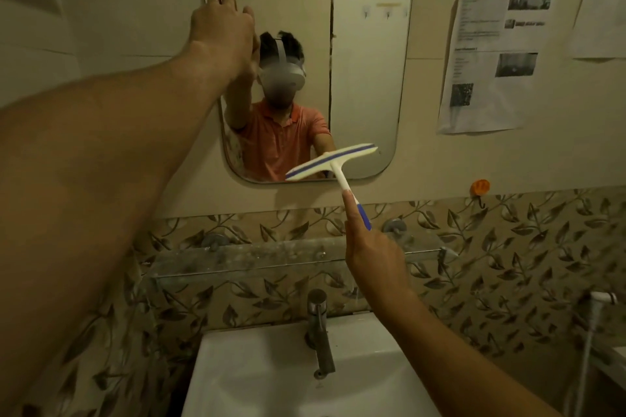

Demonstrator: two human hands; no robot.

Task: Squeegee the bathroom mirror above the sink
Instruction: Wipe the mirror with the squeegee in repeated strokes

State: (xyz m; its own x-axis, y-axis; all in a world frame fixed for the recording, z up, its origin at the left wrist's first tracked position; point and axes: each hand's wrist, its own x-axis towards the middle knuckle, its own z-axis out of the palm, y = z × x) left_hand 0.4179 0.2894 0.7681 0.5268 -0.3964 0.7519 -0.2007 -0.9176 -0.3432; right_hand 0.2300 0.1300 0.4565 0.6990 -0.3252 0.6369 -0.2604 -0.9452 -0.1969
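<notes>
Left hand point(222, 27): pressing flat, fingers spread wide, on the mirror point(366, 61) near its upper left edge.
Right hand point(372, 247): gripping the squeegee point(333, 162) by its blue handle (index finger lying along it).
Squeegee: tilting at the mirror's lower edge, above the sink point(271, 376).

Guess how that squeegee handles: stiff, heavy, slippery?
Probably light: the right hand carries the squeegee by the handle end alone. Likely rigid plastic, as the thin handle shows no bend. The blue grip may limit slipping.
</notes>
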